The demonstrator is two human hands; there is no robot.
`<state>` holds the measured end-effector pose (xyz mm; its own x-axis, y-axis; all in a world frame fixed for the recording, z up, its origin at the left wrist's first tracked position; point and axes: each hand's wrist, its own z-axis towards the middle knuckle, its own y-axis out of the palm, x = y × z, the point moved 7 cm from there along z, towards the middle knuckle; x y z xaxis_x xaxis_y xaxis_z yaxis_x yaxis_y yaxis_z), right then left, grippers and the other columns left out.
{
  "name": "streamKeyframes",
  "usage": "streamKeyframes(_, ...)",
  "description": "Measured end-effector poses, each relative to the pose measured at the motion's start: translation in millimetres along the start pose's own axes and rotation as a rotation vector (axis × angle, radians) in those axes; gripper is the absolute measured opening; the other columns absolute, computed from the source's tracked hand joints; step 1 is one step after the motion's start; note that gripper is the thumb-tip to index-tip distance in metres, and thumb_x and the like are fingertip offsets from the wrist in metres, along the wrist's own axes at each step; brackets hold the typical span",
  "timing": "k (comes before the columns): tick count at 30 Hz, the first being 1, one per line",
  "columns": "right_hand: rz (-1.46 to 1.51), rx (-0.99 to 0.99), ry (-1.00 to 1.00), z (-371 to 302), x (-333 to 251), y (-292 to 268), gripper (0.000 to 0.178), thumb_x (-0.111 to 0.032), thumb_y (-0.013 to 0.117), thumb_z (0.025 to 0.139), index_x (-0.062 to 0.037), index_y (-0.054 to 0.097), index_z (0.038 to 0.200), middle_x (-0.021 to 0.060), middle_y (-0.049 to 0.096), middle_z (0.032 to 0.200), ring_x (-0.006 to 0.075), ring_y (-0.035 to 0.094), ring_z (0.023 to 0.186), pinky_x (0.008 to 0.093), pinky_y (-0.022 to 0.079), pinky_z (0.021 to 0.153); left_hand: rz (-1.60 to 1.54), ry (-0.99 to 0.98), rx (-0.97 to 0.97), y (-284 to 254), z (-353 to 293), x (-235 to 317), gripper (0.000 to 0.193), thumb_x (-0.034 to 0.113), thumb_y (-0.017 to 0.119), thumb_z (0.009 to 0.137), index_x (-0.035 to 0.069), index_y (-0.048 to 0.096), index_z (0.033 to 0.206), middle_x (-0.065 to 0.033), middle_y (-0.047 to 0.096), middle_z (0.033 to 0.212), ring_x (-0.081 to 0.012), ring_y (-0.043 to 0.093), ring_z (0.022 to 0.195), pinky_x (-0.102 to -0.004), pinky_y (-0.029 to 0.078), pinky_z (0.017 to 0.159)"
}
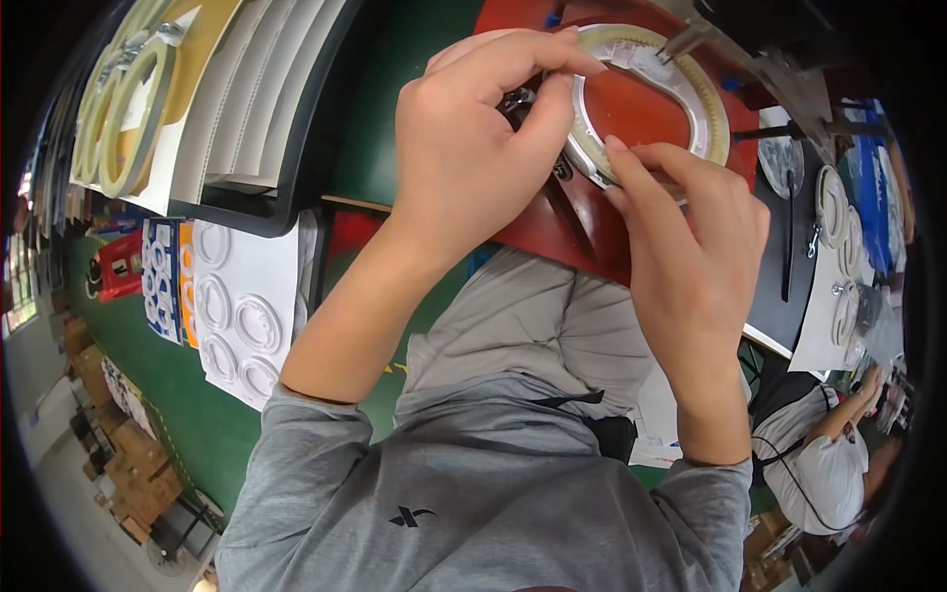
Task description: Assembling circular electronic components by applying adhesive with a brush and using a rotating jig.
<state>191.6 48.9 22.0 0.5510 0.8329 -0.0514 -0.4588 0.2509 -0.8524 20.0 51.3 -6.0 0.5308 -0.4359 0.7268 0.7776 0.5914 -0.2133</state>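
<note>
An oval white and cream ring (pixel 718 123) lies on a red plate (pixel 646 111) at the top of the view. My left hand (pixel 483 133) is closed in a pinch at the ring's left rim; its fingertips partly cover that edge. The thumb and forefinger of my right hand (pixel 695 222) grip the near left part of the same rim, and the other fingers curl over its near side. A metal arm (pixel 688 42) reaches down to the ring's far side. Small dark parts beside my left fingers are too hidden to make out.
At left, a black tray (pixel 266 212) holds white dividers, with cream rings (pixel 143 118) beyond it. White rings lie on a sheet (pixel 254 324) below. More rings (pixel 834 207) sit on white board at right. A person (pixel 814 464) is at lower right.
</note>
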Motion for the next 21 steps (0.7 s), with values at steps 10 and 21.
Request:
streamKeyframes(10,0.020,-0.111,0.319,17.5,42.4,32.0,0.057,-0.036,0.053,0.108,0.0067,0.049,0.146,0.0265,0.048,0.152,0.0410,0.045,0.142,0.0436,0.037,0.117,-0.010,-0.039,-0.045,-0.2,4.2,-4.6,0.015,0.001,0.070,0.082,0.008,0.079,0.092,-0.0087,0.078,0.096,-0.0185,0.072,0.073,-0.0287,0.058,0.066)
streamKeyframes(21,0.062,-0.132,0.364,27.0,42.3,27.3,0.060,-0.038,0.056,0.106,0.0083,0.050,0.144,0.0284,0.049,0.152,0.0406,0.046,0.142,0.0420,0.036,0.118,0.045,0.016,-0.093,2.9,7.9,-1.6,0.012,0.001,0.069,0.084,0.005,0.077,0.091,-0.0108,0.075,0.089,-0.0237,0.071,0.070,-0.0306,0.057,0.064)
